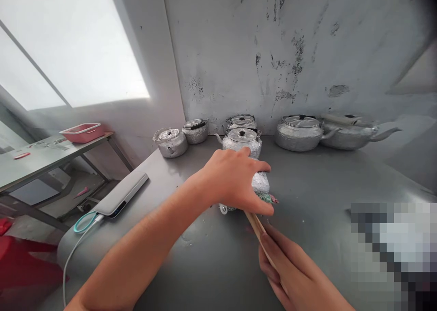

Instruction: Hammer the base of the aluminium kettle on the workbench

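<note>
My left hand (pixel 235 179) reaches over a small crumpled silver piece (pixel 261 182), thumb and index finger apart; its other fingers are partly hidden, and I cannot see a firm hold. Green and pink strands (pixel 268 197) show beneath the silver piece, beside my thumb. A small white disc (pixel 223 209) peeks out below the palm. My right hand (pixel 282 263) is closed around a wooden stick (pixel 255 223), whose upper end runs under my left hand. Just behind stands a silver kettle (pixel 241 140) with a black lid knob.
More silver kettles line the wall: one small kettle (pixel 170 142) at left, a wide kettle (pixel 298 133) at right, and others nearby. A grey power bank (pixel 124 195) with cable lies on the grey table (pixel 205 265). A pink basket (pixel 82 132) sits on a side table; a red stool (pixel 27 261) stands lower left.
</note>
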### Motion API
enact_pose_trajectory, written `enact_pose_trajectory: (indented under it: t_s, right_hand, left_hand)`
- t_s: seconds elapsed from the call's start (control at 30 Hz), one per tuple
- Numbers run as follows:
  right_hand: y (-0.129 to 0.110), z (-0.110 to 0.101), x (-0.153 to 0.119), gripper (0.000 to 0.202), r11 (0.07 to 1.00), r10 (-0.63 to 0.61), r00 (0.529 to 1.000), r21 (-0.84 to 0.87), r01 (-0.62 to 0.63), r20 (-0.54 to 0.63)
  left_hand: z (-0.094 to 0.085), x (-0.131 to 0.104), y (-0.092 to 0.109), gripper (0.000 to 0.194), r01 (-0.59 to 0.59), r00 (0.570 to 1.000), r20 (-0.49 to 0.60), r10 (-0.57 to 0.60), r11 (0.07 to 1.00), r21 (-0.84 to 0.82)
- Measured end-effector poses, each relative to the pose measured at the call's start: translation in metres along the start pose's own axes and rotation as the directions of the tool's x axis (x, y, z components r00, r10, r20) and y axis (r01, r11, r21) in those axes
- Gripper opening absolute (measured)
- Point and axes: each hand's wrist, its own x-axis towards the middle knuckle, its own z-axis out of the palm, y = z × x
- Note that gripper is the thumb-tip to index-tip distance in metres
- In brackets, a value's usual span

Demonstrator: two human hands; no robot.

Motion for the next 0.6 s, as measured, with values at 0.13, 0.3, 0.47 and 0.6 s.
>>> enact_pose_trajectory:
  t_s: [0.13, 0.3, 0.47, 0.6]
  right_hand:
    - [-0.0014, -0.0011, 0.0020, 0.046, 0.998, 0.054, 0.998, 0.011, -0.054, 0.026]
    - [-0.0022, -0.0014, -0.0002, 0.043, 0.998, 0.050, 0.998, 0.029, -0.051, 0.034]
    - [-0.0040, -0.0021, 0.0004, 0.041, 0.998, 0.050, 0.996, 0.022, -0.051, 0.072]
    - [-0.0054, -0.0040, 0.0020, 0.043, 0.998, 0.056, 0.994, 0.023, -0.058, 0.097]
  left_hand:
    - [-0.0002, 0.0007, -0.0024, 0.075, -0.001, 1.000, -0.010, 0.001, 1.000, -0.005]
    - [-0.0009, 0.0005, -0.0043, 0.072, 0.003, 1.000, -0.011, -0.003, 1.000, -0.019]
    - [-0.0002, 0.0002, -0.0035, 0.073, 0.004, 1.000, -0.021, -0.004, 1.000, -0.022]
    - [-0.0005, -0.0002, -0.0034, 0.072, 0.014, 1.000, -0.015, -0.015, 1.000, -0.020]
